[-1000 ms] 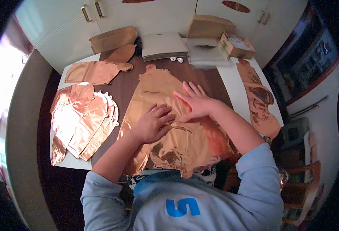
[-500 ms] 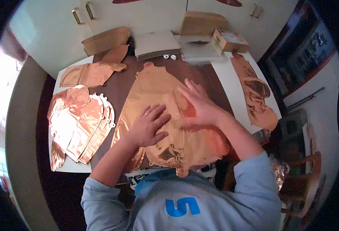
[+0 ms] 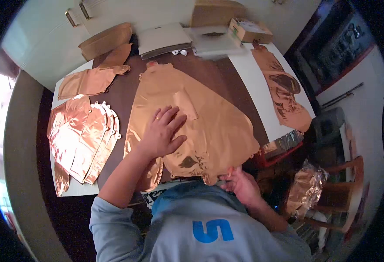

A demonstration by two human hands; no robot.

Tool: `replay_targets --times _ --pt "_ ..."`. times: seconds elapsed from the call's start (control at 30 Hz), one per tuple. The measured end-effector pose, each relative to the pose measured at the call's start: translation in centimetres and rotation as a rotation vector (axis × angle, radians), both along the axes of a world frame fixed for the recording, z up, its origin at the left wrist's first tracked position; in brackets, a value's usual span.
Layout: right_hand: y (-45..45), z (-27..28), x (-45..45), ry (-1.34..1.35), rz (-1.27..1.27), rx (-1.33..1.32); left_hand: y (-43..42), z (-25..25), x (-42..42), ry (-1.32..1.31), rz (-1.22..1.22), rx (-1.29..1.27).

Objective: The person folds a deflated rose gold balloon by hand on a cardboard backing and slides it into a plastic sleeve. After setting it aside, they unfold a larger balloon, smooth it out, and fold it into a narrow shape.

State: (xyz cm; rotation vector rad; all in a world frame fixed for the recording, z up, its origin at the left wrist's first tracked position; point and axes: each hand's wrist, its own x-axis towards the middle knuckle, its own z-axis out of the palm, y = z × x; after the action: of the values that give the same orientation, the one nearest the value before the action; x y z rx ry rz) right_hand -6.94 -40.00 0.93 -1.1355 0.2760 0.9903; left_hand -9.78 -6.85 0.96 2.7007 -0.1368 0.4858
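Observation:
A large flat rose-gold foil balloon (image 3: 222, 118) with small tabs round its rim lies across the middle of the table, with a raised fold near its centre. My left hand (image 3: 162, 133) rests on it palm down, fingers stretched out and slightly apart. At the balloon's near edge, close to my body, my right hand (image 3: 243, 187) has its fingers bent around the foil rim in a pinch. A little blur and the low angle partly hide those fingertips.
More flat foil balloons (image 3: 87, 144) overlap on the left, others (image 3: 89, 83) behind them. Another foil piece (image 3: 281, 87) lies on the right. White boxes (image 3: 165, 40), earbuds (image 3: 179, 52) and a small carton (image 3: 251, 30) stand at the back. A wooden chair (image 3: 338, 192) holds crumpled foil.
My right hand has moved from the middle of the balloon down to its near edge. My left hand has stayed on the foil. The view has shifted slightly.

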Motion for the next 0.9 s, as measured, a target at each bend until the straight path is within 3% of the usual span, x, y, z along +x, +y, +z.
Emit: replay_targets --times 0.1,0.2,0.23,0.33,0.43,0.53,0.6,0.67,0.77,0.9 --pt "1.6 0.7 0.8 -0.508 0.062 -0.204 -0.3 0.3 0.3 0.002 0.007 0.001" --pt "1.5 -1.0 3.4 -0.801 0.139 -0.416 -0.6 -0.1 0.4 -0.023 0.048 0.011" --pt "1.5 -0.6 4.1 -0.711 0.153 -0.458 -0.7 -0.2 0.5 -0.03 0.052 0.009" --pt "2.8 0.9 4.6 -1.159 0.089 -0.569 -0.9 -0.4 0.4 -0.048 0.073 0.004" --pt "3.8 0.6 4.2 -1.316 0.0 -0.578 -0.9 -0.6 0.3 -0.06 0.073 0.014" --pt "3.6 0.6 3.9 -1.844 0.204 -0.754 -0.9 -0.4 0.5 -0.062 0.072 0.025" --pt "4.4 1.4 3.1 -2.023 0.166 -0.554 -1.2 -0.3 0.5 -0.041 0.087 0.014" --pt "5.5 2.3 2.6 -2.128 0.296 -0.391 -0.9 -0.9 0.5 -0.072 0.091 0.039" --pt "6.1 1.3 2.5 -2.195 0.462 -0.325 -0.9 -1.0 0.5 -0.083 0.096 0.053" --pt "5.9 1.0 3.5 -2.041 0.608 -0.151 -1.1 -0.4 0.3 -0.029 0.085 0.015"
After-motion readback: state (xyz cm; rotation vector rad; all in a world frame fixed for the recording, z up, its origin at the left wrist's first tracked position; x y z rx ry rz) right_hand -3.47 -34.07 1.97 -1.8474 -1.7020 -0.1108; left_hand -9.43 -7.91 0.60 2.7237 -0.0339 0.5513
